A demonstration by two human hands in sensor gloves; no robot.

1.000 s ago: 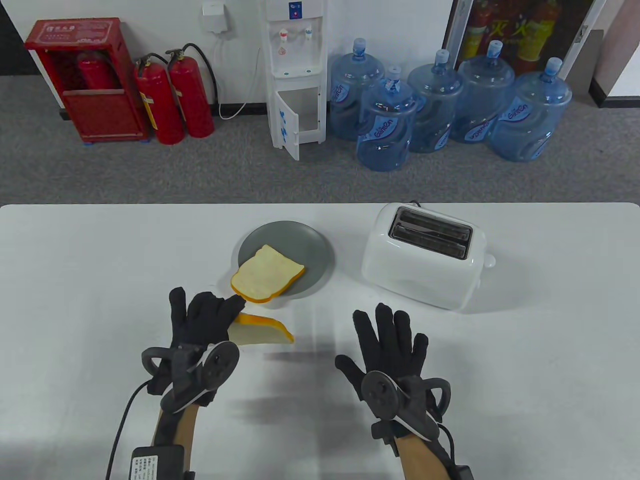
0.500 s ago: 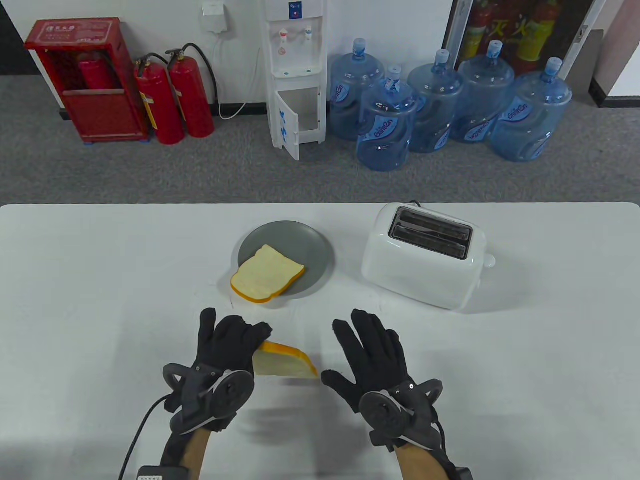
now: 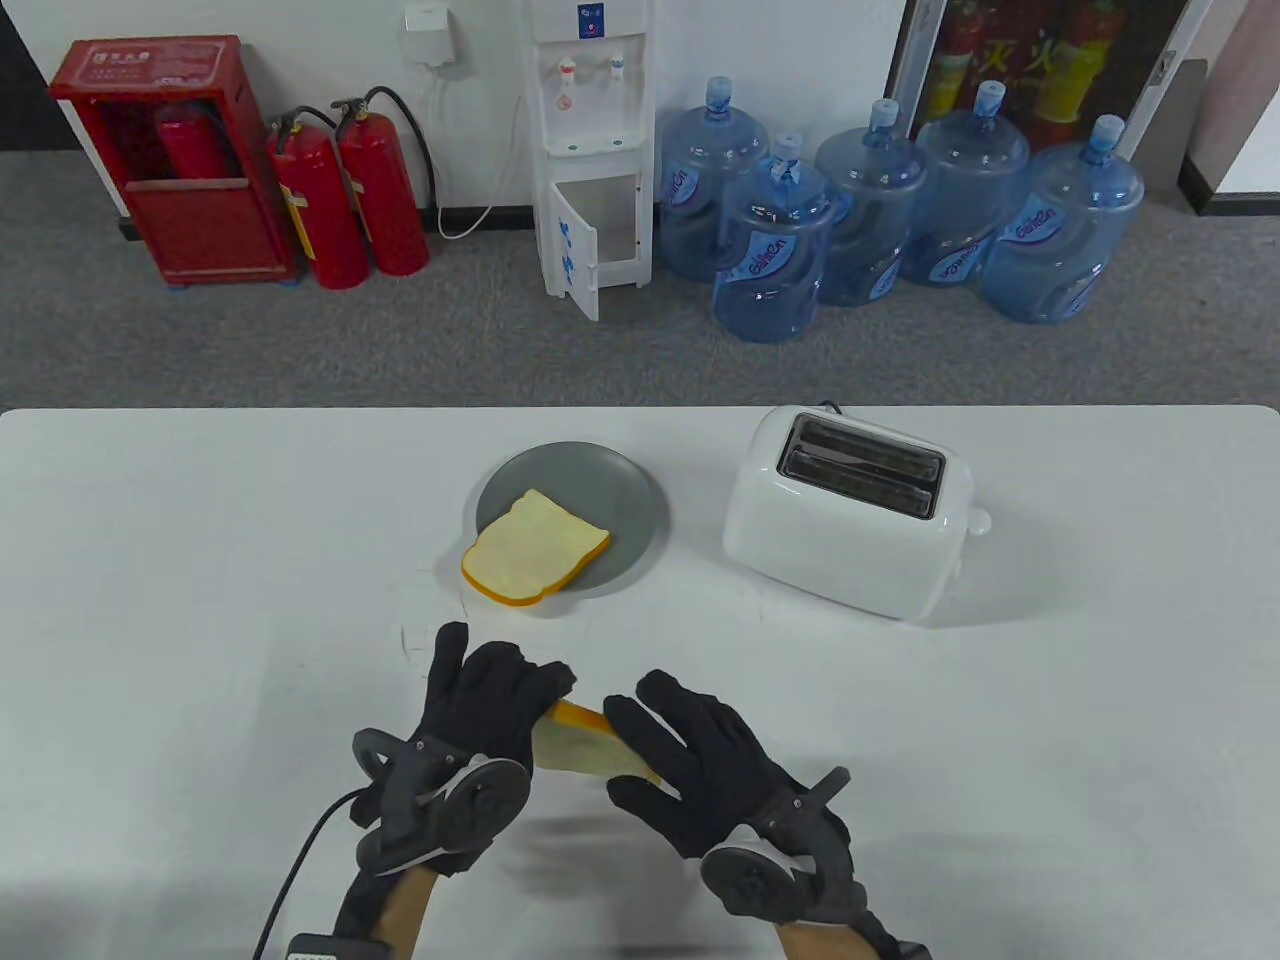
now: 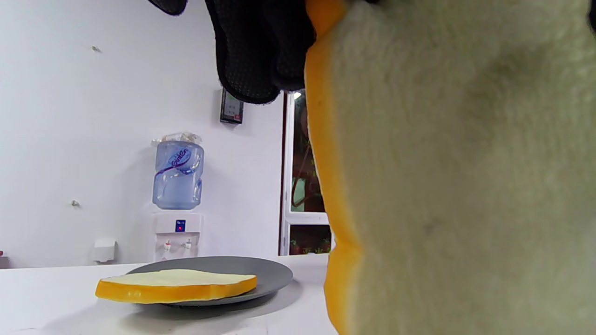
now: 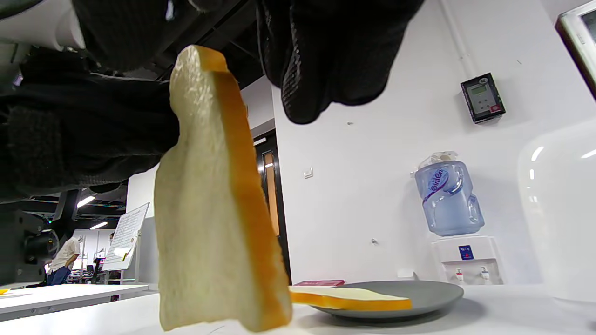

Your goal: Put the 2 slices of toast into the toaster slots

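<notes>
Low centre of the table view, the left hand grips one slice upright above the table, while the right hand closes in with loose fingers, not yet clearly gripping. This looks like a handover. Next: carry it right to the toaster slots. The second slice lies on the plate.

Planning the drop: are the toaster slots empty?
Empty: both slots of the toaster show only bare dark wire racks in the table view.
</notes>
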